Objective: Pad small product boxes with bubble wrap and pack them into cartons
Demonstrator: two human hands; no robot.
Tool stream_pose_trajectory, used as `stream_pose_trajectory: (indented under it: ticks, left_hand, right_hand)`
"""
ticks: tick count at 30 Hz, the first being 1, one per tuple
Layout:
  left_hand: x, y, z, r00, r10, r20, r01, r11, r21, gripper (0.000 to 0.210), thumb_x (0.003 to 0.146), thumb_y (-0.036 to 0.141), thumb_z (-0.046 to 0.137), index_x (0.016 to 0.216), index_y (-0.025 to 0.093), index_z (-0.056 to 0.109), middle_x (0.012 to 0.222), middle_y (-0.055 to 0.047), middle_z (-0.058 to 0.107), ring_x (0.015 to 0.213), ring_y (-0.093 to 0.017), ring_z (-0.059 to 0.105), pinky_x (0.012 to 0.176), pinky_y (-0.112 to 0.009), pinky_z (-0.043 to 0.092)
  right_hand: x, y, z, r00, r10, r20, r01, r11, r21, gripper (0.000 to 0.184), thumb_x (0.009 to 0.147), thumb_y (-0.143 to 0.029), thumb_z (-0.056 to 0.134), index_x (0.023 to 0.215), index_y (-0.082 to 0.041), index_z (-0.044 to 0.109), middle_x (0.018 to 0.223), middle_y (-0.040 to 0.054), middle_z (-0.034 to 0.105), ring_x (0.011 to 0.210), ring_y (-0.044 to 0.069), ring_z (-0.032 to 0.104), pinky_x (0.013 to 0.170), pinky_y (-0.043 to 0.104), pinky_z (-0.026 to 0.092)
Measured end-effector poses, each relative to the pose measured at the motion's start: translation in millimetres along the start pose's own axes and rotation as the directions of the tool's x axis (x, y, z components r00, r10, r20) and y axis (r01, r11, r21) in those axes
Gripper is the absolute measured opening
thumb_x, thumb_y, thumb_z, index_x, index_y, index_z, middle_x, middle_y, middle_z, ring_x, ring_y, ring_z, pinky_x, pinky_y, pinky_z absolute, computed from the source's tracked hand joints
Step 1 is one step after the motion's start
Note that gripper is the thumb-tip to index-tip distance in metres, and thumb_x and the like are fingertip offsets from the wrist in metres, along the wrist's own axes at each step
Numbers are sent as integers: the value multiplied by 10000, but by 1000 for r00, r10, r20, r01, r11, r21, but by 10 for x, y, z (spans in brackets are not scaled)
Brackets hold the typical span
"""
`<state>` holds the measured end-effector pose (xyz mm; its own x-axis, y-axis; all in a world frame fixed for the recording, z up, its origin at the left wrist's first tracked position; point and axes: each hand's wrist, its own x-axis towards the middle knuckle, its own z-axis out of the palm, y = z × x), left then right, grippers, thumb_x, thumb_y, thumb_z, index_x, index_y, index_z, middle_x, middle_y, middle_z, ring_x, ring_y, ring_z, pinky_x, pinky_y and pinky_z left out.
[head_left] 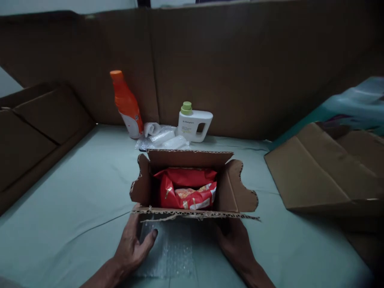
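A small cardboard box (192, 159) stands in the middle with its top flaps folded outward. Inside it lie shiny red food packets (187, 196), crumpled at the top. My left hand (133, 242) holds the box at its lower left side, thumb apart from the fingers and fingertips partly hidden by the box. At the lower right, my right hand (235, 242) grips the box too, its fingers mostly hidden under the front flap. A clear bubble wrap sheet (169, 252) lies on the cloth between my wrists.
Behind the box, an orange bottle (127, 104) leans on the cardboard wall (240, 60), beside bubble wrap pieces (165, 138) and a white jug with a green cap (193, 124). Another cardboard box (324, 172) and a blue-green bottle (345, 104) are at right. Pale green cloth (99, 172) covers the surface.
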<state>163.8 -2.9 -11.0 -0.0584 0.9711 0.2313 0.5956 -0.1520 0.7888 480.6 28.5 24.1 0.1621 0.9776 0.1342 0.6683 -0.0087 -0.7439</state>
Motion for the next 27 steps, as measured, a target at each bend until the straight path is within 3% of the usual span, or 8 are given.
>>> stream_pose_trajectory:
  ticks: [5, 9, 12, 15, 17, 19, 22, 27]
  left_hand:
    - [13, 72, 79, 996, 52, 68, -54, 998, 37, 755, 870, 465, 661, 1525, 271, 338, 1412, -178, 572, 1343, -402, 541, 1101, -588, 480]
    - [348, 154, 153, 982, 156, 103, -153, 987, -41, 843, 891, 419, 648, 1599, 281, 212, 1571, -160, 436, 1439, -382, 446, 1151, -558, 443]
    - [676, 216, 37, 985, 107, 137, -90, 988, -123, 843, 899, 425, 632, 1604, 264, 200, 1602, -173, 388, 1456, -388, 418, 1166, -592, 402]
    - [847, 272, -208, 987, 2, 162, 22, 989, -147, 854, 888, 441, 630, 1599, 212, 216, 1585, -201, 403, 1435, -386, 439, 1155, -611, 395]
    - [807, 286, -408, 982, -98, 160, 113, 990, -90, 825, 891, 442, 623, 1587, 209, 246, 1503, -196, 504, 1346, -367, 527, 1063, -598, 484]
    - [668, 277, -600, 973, -135, 187, 139, 990, -3, 705, 894, 434, 619, 1519, 208, 383, 1365, -169, 615, 1228, -338, 599, 979, -565, 539]
    - [422, 240, -763, 960, -48, 275, 25, 996, 88, 473, 894, 418, 621, 1313, 201, 594, 1250, -134, 667, 1190, -311, 602, 1009, -541, 517]
    - [359, 239, -548, 930, 112, 351, -131, 991, 33, 519, 864, 404, 657, 1324, 173, 591, 1401, -162, 578, 1344, -331, 499, 1135, -555, 411]
  right_hand:
    - [-1, 145, -13, 994, 110, -5, -110, 993, -45, 353, 782, -573, 615, 820, -232, 698, 799, 85, 761, 745, 291, 718, 683, 388, 600]
    - [51, 228, -7, 997, 44, -66, -50, 995, -88, 419, 799, -562, 644, 1020, -210, 694, 980, 111, 772, 949, 321, 732, 826, 418, 611]
    - [127, 127, 53, 998, -48, -42, 48, 999, -2, 502, 837, -502, 646, 1234, -194, 639, 1148, 123, 753, 1077, 303, 717, 923, 419, 594]
    - [156, 4, 76, 998, -69, -6, 69, 989, 132, 612, 852, -451, 655, 1390, -181, 545, 1259, 132, 719, 1121, 279, 709, 951, 415, 588]
    - [110, -24, 30, 999, -32, 12, 29, 988, 154, 570, 863, -438, 657, 1365, -182, 572, 1237, 128, 728, 1101, 276, 714, 962, 429, 579]
    - [17, -24, -50, 999, 12, 31, -15, 994, 108, 443, 891, -440, 636, 1252, -184, 648, 1150, 116, 754, 1050, 273, 722, 960, 441, 569]
    - [-141, -63, -116, 991, -70, 111, 72, 997, -10, 355, 920, -458, 604, 1132, -190, 701, 1084, 111, 757, 1013, 275, 708, 945, 454, 554]
    - [-258, -371, 180, 920, -311, 239, 353, 922, -161, 433, 876, -485, 653, 1184, -182, 674, 1307, 179, 673, 1186, 364, 618, 996, 553, 479]
